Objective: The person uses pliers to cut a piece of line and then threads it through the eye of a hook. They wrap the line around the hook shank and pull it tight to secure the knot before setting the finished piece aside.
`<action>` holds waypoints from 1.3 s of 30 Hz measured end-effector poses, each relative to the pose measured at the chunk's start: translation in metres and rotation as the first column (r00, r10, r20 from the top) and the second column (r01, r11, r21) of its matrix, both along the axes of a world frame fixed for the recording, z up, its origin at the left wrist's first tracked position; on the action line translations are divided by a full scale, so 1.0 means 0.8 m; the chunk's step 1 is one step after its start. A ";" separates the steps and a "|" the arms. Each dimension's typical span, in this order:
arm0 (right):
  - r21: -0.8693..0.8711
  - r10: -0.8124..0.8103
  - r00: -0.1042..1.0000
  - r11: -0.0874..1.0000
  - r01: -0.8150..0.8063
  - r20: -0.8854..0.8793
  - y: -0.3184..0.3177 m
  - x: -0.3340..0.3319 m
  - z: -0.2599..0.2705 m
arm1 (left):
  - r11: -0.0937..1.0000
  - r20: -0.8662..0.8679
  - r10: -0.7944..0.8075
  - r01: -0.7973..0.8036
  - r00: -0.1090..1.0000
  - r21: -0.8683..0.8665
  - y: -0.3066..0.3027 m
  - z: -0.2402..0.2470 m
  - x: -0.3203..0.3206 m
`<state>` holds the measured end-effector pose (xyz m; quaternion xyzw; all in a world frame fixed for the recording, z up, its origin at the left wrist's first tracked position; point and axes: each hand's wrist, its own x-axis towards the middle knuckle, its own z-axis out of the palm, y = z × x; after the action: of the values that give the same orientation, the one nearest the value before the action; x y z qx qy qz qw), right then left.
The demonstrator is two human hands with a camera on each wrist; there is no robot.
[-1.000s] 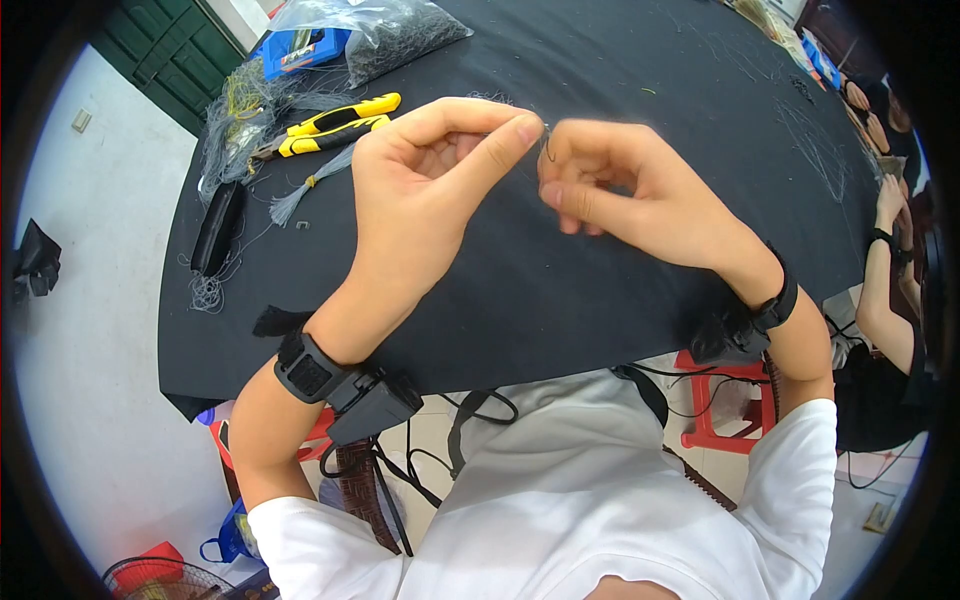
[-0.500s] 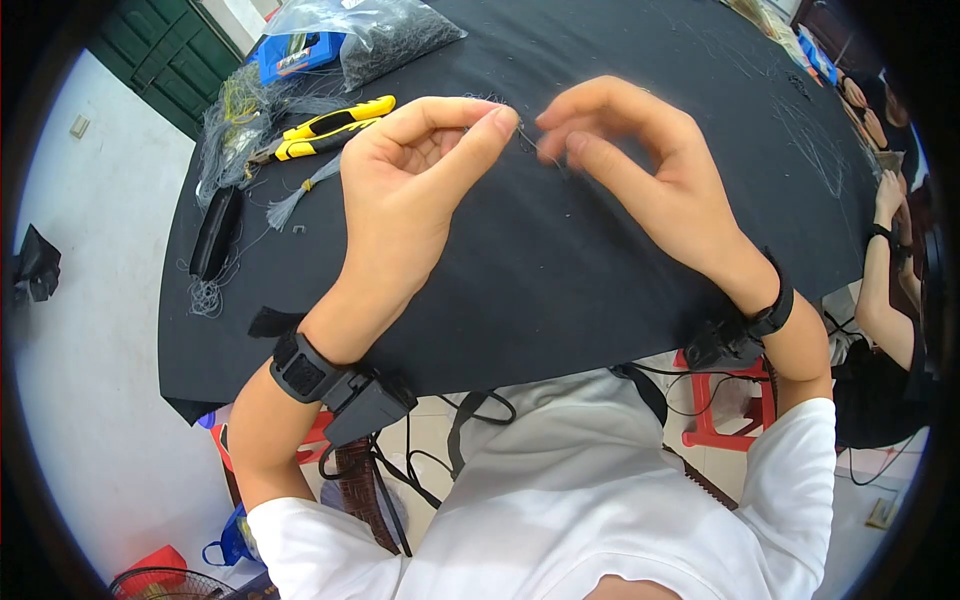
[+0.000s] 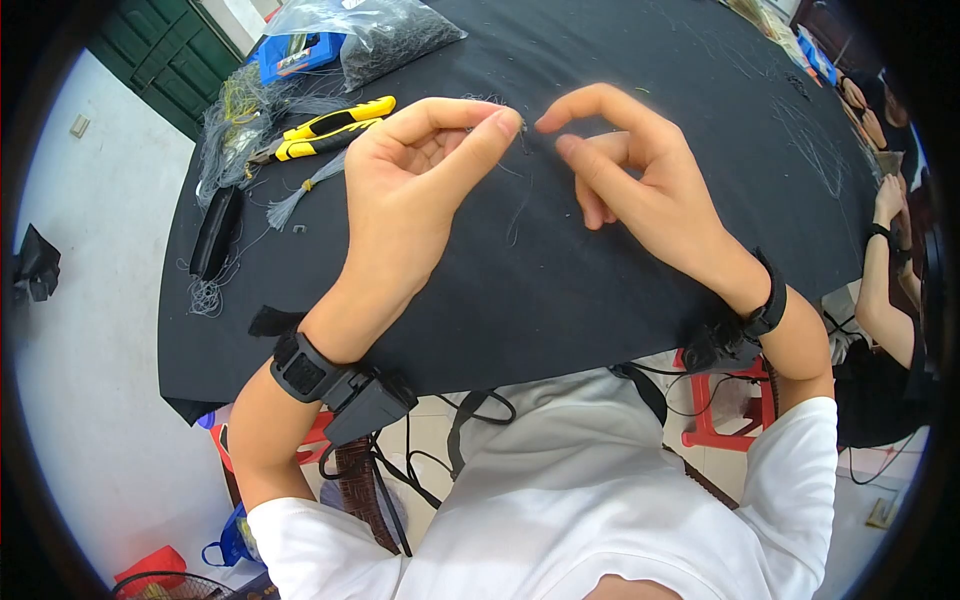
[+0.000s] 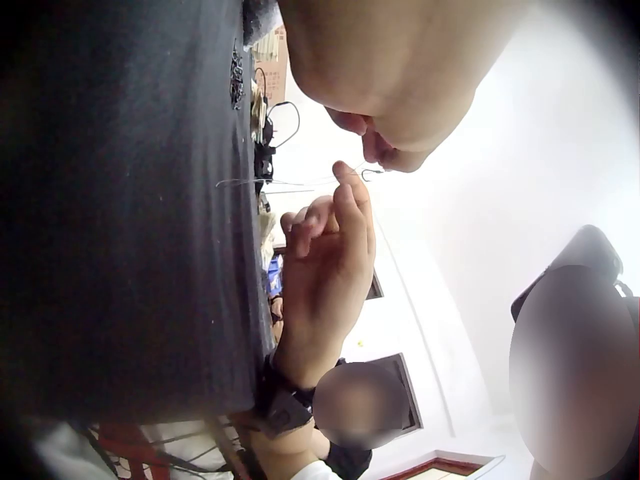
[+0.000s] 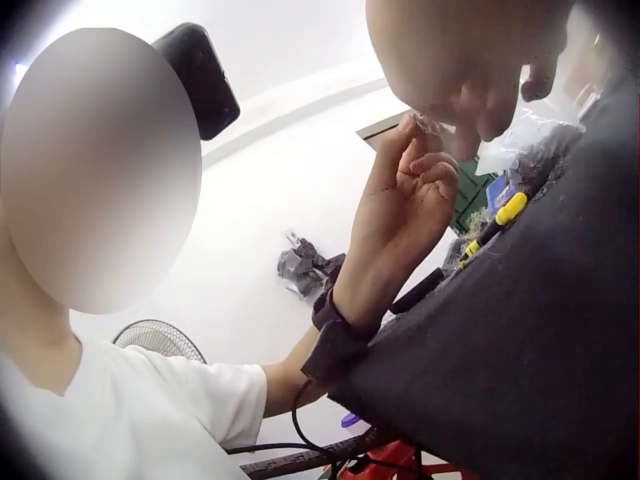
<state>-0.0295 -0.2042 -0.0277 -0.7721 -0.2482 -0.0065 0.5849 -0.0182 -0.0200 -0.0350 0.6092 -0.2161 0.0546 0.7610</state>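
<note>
Head view: the line (image 3: 516, 212) dangles from the left hand (image 3: 420, 175). That hand's grip is a tight thumb-and-forefinger pinch on the line's top end, held just above the tabletop (image 3: 600, 290), about mid-table. Left wrist view shows what looks like a tiny hook (image 4: 372, 174) right at that pinch, but it's too small to be sure.

The right hand (image 3: 645, 195) sits just beside it, forefinger and thumb arched toward the pinch with a gap between the tips. Honestly can't tell if it's got hold of any line or is released.

My guess is this is the knotting stage, mid-wrap. Any next move needs a steady left pinch and a clean catch of the loose end, since it's thin and hard to see on the black cloth.

Further out on the left are yellow cutters (image 3: 335, 122), a grey tangle (image 3: 235, 125) and a black pouch (image 3: 218, 228). A bag (image 3: 390, 30) of netting and a blue box (image 3: 298, 52) sit at the far edge. Another person's arm (image 3: 885, 250) shows at the right.
</note>
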 end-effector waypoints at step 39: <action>0.060 0.158 0.985 0.986 -0.154 -0.063 0.000 0.013 -0.012 | 1.000 0.020 -0.025 0.024 0.999 0.017 -0.004 -0.001 0.000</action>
<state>-0.0192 -0.2043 -0.0369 -0.7336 -0.2878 0.0585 0.6128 -0.0178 -0.0233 -0.0359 0.6124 -0.2318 0.0495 0.7542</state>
